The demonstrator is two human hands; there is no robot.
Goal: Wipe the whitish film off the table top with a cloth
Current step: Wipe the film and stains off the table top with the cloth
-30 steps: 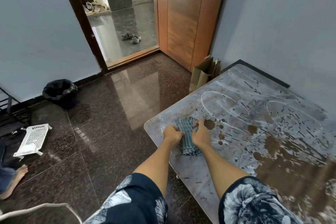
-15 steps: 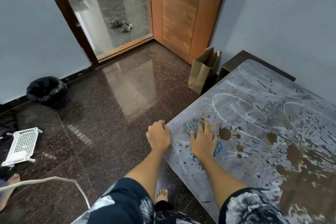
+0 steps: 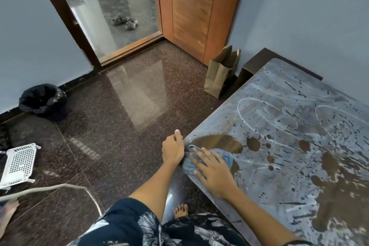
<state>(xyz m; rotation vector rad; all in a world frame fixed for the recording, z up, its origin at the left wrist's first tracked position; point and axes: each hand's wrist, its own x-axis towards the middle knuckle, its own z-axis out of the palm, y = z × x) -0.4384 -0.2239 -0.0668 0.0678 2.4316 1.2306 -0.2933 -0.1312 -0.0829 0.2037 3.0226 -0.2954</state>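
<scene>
We are barely into the wipe. Our right hand point(image 3: 212, 171) lies flat, fingers spread, pressing the cloth point(image 3: 223, 159) down at the tabletop's point(image 3: 279, 166) near left corner. Just beyond the cloth a brown arc of bare wood point(image 3: 217, 143) shows where the film point(image 3: 269, 114) has come away. Our left hand point(image 3: 172, 149) rests against the tabletop's corner edge, fingers loosely curled around it as if steadying; how firmly it grips we cannot tell. The two hands sit close together, the cloth between them.

What is left, as we judge it, is nearly everything: the whitish film covers most of the tabletop beyond the cloth, with swirl marks and dark flecks in it, and brown patches show toward the near right side.

Compared with half a second ago, the brown arc by the corner is new; then that spot was filmed over. Our right hand has swept with the cloth toward the corner edge, nearer the left hand. A second ago both hands were bunching the cloth together.
</scene>
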